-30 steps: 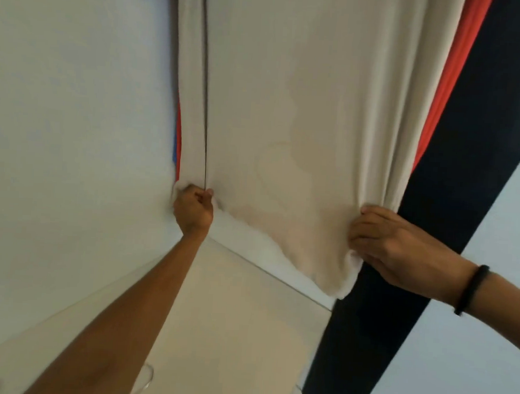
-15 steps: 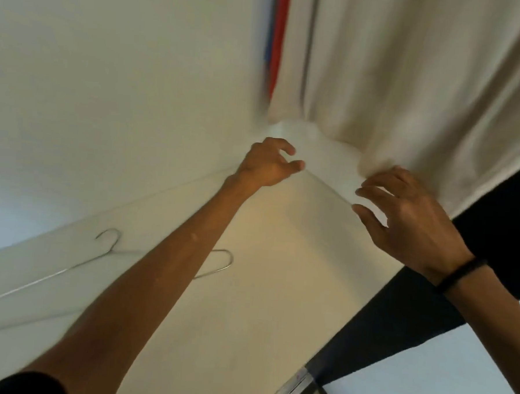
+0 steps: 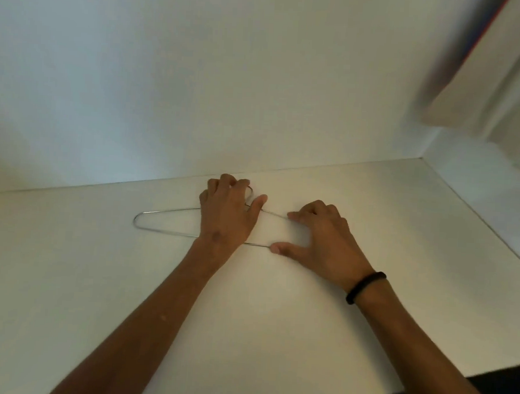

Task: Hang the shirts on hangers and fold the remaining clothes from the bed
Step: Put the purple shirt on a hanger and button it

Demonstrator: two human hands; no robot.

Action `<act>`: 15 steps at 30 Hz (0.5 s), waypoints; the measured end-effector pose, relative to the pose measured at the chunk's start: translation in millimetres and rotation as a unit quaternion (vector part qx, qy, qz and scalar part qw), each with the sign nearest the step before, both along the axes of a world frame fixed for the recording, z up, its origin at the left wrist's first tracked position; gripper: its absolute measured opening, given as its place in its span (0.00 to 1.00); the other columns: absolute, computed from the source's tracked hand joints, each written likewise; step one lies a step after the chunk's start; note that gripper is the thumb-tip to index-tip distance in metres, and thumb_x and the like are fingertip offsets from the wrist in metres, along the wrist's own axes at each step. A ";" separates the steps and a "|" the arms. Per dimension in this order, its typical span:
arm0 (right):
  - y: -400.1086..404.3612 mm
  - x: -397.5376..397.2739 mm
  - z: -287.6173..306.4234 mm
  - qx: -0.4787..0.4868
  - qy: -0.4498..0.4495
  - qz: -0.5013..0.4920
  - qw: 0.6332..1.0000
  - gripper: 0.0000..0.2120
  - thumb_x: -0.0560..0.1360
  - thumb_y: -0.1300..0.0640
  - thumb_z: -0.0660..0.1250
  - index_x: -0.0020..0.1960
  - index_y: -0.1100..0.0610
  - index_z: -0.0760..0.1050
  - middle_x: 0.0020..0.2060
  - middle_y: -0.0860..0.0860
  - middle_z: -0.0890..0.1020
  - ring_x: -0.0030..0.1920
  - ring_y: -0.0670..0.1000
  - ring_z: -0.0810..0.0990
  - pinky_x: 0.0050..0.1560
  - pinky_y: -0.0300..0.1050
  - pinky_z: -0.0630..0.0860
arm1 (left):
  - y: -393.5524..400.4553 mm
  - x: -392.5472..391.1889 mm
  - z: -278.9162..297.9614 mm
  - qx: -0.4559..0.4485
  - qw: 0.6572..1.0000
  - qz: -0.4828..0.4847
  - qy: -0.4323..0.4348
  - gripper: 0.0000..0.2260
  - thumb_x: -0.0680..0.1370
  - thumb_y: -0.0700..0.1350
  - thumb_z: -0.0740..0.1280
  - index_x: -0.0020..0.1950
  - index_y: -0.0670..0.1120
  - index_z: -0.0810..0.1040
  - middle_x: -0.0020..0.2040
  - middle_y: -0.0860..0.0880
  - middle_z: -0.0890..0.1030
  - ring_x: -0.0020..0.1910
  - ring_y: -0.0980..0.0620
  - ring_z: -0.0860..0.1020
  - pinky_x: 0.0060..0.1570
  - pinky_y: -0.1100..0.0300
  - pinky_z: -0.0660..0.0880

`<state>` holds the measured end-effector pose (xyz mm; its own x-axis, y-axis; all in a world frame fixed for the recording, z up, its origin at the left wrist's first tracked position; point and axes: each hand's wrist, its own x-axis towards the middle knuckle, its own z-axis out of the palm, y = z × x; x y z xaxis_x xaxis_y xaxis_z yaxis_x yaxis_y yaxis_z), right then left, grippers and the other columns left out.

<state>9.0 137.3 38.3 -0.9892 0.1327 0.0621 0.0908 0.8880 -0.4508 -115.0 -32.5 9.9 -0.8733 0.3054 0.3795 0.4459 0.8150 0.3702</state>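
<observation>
Left hand (image 3: 226, 214) curls over the hook of the hanger (image 3: 161, 221) flat on the shelf (image 3: 276, 318); right hand (image 3: 322, 242) pinches its right end.

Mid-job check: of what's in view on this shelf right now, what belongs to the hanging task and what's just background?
Part of the job:
- thin silver wire hanger lying flat on the white shelf
- left hand, over the hanger's neck
- right hand, fingertips at the hanger's right end
- cream shirt, already hanging, top right, blurred

Just there:
- black wristband on the right wrist
- white back wall
</observation>
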 end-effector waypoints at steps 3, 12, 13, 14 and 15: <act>-8.8 -6.6 1.7 -0.021 -0.039 -0.012 0.999 0.36 0.68 0.31 0.74 0.70 0.48 0.75 0.61 0.46 0.73 0.64 0.50 0.69 0.65 0.48 0.69 | -16.2 -4.8 -4.1 0.034 0.999 0.012 -0.021 0.20 0.79 0.62 0.68 0.62 0.48 0.81 0.58 0.47 0.77 0.59 0.44 0.73 0.56 0.50 0.71; -24.9 8.6 19.9 -0.099 -0.063 -0.046 0.992 0.32 0.65 0.36 0.81 0.55 0.48 0.65 0.45 0.42 0.78 0.45 0.45 0.75 0.45 0.45 0.69 | -7.1 2.2 13.1 0.131 0.989 -0.044 0.049 0.18 0.82 0.63 0.62 0.49 0.48 0.76 0.37 0.54 0.79 0.37 0.50 0.77 0.47 0.52 0.74; -29.4 14.7 17.8 -0.098 -0.038 -0.052 0.993 0.32 0.65 0.36 0.81 0.55 0.46 0.63 0.42 0.42 0.80 0.41 0.44 0.77 0.42 0.45 0.71 | -9.2 5.1 17.1 0.154 0.985 -0.055 0.063 0.19 0.83 0.63 0.62 0.49 0.47 0.75 0.33 0.55 0.76 0.32 0.51 0.75 0.44 0.54 0.73; -32.6 24.1 14.8 -0.086 -0.011 -0.065 0.994 0.32 0.66 0.35 0.80 0.54 0.45 0.61 0.39 0.42 0.80 0.37 0.43 0.78 0.39 0.45 0.72 | -8.7 9.4 20.9 0.163 0.982 -0.062 0.070 0.20 0.83 0.64 0.60 0.49 0.46 0.74 0.30 0.56 0.74 0.29 0.51 0.73 0.42 0.55 0.72; -36.2 33.6 11.2 -0.067 0.016 -0.077 0.995 0.32 0.66 0.34 0.79 0.54 0.43 0.60 0.36 0.42 0.80 0.35 0.43 0.78 0.38 0.45 0.73 | -8.7 13.3 23.8 0.162 0.982 -0.064 0.073 0.22 0.82 0.66 0.59 0.50 0.47 0.74 0.28 0.56 0.73 0.28 0.50 0.72 0.40 0.56 0.71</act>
